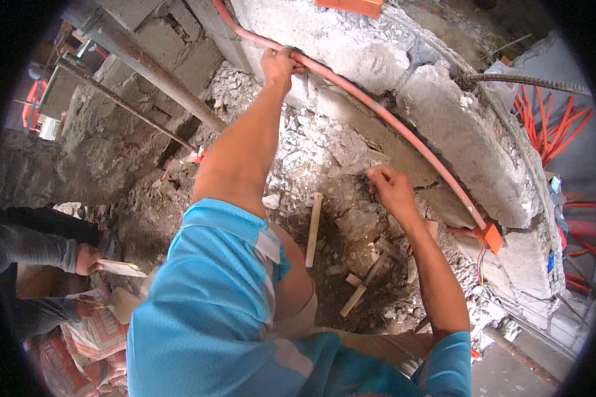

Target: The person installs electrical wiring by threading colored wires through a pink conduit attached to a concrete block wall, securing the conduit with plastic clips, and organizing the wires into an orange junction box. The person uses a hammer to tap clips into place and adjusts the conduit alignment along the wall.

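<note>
The orange conduit (384, 114) runs from upper centre down to the right along the broken concrete wall (444, 132). Your left hand (279, 66) grips it high up — pinning it in place — while your right hand (389, 188), fingers pinched, works at the rubble (311, 152) just below.

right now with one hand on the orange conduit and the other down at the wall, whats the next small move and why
Probably press the orange conduit into the chiselled groove. The left hand already grips it high up, the right hand rests at the rubble just below it, and the middle span looks unseated.
</note>
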Demonstrator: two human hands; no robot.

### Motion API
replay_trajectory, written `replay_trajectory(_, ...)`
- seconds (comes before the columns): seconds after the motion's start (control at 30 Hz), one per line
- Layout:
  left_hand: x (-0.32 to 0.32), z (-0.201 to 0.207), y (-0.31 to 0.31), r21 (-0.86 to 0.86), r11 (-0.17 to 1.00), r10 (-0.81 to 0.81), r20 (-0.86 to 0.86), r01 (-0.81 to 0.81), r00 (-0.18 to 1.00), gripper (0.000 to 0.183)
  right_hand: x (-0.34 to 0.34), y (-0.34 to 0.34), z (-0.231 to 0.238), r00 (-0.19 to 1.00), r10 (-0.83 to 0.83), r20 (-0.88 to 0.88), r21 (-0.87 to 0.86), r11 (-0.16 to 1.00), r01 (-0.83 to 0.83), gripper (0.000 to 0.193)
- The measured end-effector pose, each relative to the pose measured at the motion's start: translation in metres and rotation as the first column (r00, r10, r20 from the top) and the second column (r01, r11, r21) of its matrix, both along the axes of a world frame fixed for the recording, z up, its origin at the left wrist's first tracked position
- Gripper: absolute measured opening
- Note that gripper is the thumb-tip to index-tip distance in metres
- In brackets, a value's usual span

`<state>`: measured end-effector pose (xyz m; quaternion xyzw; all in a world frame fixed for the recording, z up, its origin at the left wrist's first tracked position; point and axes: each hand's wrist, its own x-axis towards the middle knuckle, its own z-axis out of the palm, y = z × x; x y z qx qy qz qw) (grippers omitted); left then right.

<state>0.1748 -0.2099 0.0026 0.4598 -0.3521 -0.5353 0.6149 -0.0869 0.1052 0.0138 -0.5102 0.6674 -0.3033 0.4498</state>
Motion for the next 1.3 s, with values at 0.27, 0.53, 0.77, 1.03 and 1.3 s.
replay_trajectory(0.27, -0.007, -0.028, -0.024, -0.046, 0.999, -0.019, 0.006, 0.020, 1.000, 0.021, 0.033, 0.001, -0.005, 0.955, 0.247, -0.163, -0.120, 0.956, -0.267, 0.025)
replay_trajectory(0.53, -0.006, -0.039, -0.040, 0.005, 1.000, -0.003, 0.095, 0.002, 0.996, 0.011, 0.005, 0.131, -0.053, 0.909, 0.335, -0.248, 0.095, 0.942, -0.322, 0.038)
replay_trajectory(0.77, 0.011, -0.039, -0.043, 0.031, 0.998, -0.060, 0.024, 0.060, 0.998, 0.013, -0.126, 0.214, -0.078, 0.763, -0.646, -0.021, -0.146, 0.757, 0.637, 0.044)
replay_trajectory(1.03, 0.001, -0.050, -0.053, 0.091, 0.996, -0.027, 0.095, 0.018, 0.995, 0.017, -0.199, 0.193, -0.055, 0.235, -0.591, 0.772, 0.013, 0.384, 0.923, 0.040)
replay_trajectory(1.3, 0.012, -0.046, -0.066, 0.130, 0.989, -0.087, 0.073, 0.077, 0.993, 0.025, -0.166, 0.129, -0.028, 0.254, -0.551, 0.795, 0.086, 0.516, 0.852, 0.037)
